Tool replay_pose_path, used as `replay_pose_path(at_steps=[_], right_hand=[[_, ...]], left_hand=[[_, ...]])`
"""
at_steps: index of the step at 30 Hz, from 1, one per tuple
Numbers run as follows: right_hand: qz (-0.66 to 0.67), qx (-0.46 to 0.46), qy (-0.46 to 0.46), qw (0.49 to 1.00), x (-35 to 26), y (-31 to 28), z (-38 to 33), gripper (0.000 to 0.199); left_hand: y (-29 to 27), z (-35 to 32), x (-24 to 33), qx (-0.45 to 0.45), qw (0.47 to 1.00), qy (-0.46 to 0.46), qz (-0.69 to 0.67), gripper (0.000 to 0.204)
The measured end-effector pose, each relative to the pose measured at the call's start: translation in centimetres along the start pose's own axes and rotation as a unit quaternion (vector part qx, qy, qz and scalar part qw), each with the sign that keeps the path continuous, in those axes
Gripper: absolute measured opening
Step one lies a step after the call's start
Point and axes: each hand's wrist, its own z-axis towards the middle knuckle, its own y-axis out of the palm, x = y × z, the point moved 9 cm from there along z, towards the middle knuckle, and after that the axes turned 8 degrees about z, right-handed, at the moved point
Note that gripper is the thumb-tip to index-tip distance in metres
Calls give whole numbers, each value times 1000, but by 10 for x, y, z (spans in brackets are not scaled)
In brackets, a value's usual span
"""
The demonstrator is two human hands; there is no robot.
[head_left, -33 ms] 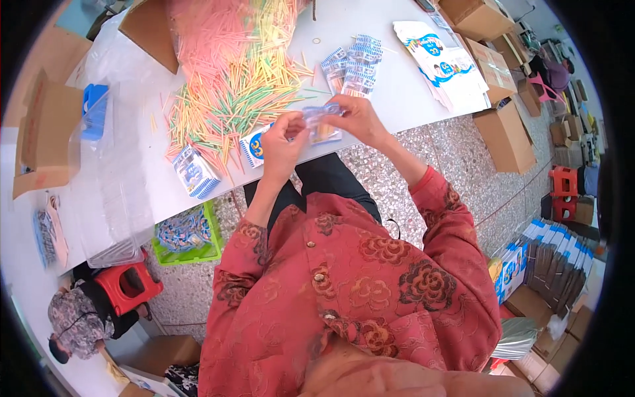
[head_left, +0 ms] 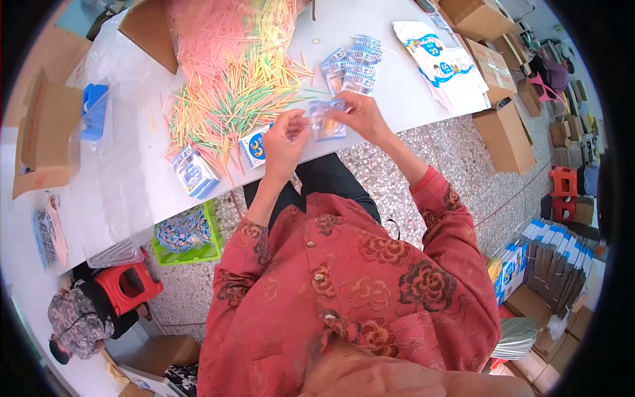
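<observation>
A small clear packet (head_left: 327, 127) with thin sticks inside is pinched at its upper end by my right hand (head_left: 365, 120), over the table's near edge. Just left of it, my left hand (head_left: 286, 137) has its fingers curled together, slightly apart from the packet. Whatever those fingers hold, if anything, is hidden. Below the left hand lies a blue-and-white printed pouch (head_left: 254, 147). A loose heap of thin pink, yellow and green sticks (head_left: 245, 92) spreads beyond my left hand. Filled packets (head_left: 357, 66) lie in a group beyond my right hand.
A stack of printed pouches (head_left: 194, 173) sits at the table's near edge, and flat white printed bags (head_left: 443, 63) lie at the right. An open carton (head_left: 49, 132) stands far left. Under the table is a green crate (head_left: 211, 248). Cartons (head_left: 506, 135) stand right; a person (head_left: 79, 321) is lower left.
The packet has shifted a little to the right with my right hand. A small gap now shows between it and my left fingers.
</observation>
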Motion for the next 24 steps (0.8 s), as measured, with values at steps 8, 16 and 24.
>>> replay_pose_path(at_steps=[8,16,24], right_hand=[[-128,120,-6,984,28,-63,5,28],[-224,193,-130,946,10,-72,-1,31],[-89,258,-17,962,41,-86,-14,33]], left_hand=[[32,9,-1,-29,993,44,102,43],[74,82,-14,-32,985,0,171,59],[84,113,-24,40,972,-36,229,61]])
